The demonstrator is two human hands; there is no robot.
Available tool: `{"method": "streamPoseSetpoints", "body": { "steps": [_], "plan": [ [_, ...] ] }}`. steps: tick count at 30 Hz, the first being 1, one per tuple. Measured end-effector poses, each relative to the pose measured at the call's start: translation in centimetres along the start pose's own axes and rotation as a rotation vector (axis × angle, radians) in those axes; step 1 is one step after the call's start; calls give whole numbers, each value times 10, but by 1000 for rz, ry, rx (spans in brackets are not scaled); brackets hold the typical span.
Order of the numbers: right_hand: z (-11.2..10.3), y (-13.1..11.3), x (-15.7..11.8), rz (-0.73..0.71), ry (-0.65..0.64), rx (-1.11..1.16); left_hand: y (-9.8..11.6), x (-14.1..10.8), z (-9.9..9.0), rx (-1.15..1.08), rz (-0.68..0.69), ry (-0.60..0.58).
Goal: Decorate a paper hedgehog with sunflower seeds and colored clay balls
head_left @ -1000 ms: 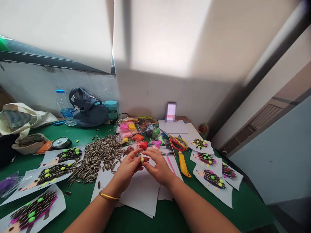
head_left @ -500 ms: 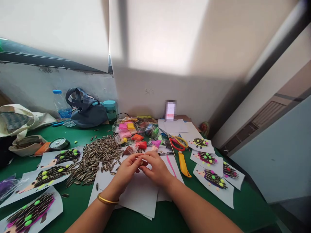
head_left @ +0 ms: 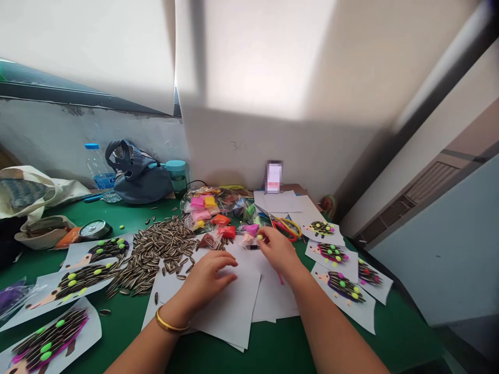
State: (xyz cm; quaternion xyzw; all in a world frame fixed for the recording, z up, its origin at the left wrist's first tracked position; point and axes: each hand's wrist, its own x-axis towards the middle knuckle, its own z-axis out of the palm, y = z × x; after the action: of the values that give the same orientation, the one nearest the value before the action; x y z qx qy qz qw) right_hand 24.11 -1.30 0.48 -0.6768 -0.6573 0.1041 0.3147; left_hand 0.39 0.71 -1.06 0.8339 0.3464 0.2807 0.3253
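My left hand (head_left: pixel 212 278), with a gold bangle at the wrist, rests over white paper (head_left: pixel 230 317), its fingers apart and nothing in them. Farther right, my right hand (head_left: pixel 277 252) pinches a small yellow-green ball (head_left: pixel 260 237) between thumb and fingertips. Just beyond that hand lie packets of coloured clay, among them a red one (head_left: pixel 227 232) and a magenta one (head_left: pixel 250 229). A heap of striped sunflower seeds (head_left: pixel 156 254) spreads to the left of the paper. The scissors (head_left: pixel 286 228) are partly hidden behind my right hand.
Seed-covered hedgehog pictures lie at the left (head_left: pixel 70 283) and right (head_left: pixel 343 291) of the green table (head_left: pixel 128 348). At the back are a phone (head_left: pixel 274 177), a blue-grey bag (head_left: pixel 142 182), a plastic bottle (head_left: pixel 99 169) and a teal-lidded jar (head_left: pixel 177 176). A round tin (head_left: pixel 94 229) sits at left.
My hands, together before, have separated. My right hand has moved right and away from me, now showing the yellow-green ball. My left hand has opened and stayed over the paper.
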Motion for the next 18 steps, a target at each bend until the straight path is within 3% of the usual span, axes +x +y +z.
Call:
{"method": "streamPoseSetpoints", "body": {
  "steps": [4, 8, 12, 18],
  "plan": [
    [-19, 13, 6, 127, -96, -134, 8, -4, 0, 170, 153, -279],
    [-20, 15, 4, 153, -150, -166, 16, -6, 5, 254, 166, -418],
    [-16, 11, 1, 163, -242, -191, 20, -9, 14, 315, 165, -427],
    [-14, 9, 0, 99, -295, -222, 23, -12, 27, 418, 156, -286]
  ]
}}
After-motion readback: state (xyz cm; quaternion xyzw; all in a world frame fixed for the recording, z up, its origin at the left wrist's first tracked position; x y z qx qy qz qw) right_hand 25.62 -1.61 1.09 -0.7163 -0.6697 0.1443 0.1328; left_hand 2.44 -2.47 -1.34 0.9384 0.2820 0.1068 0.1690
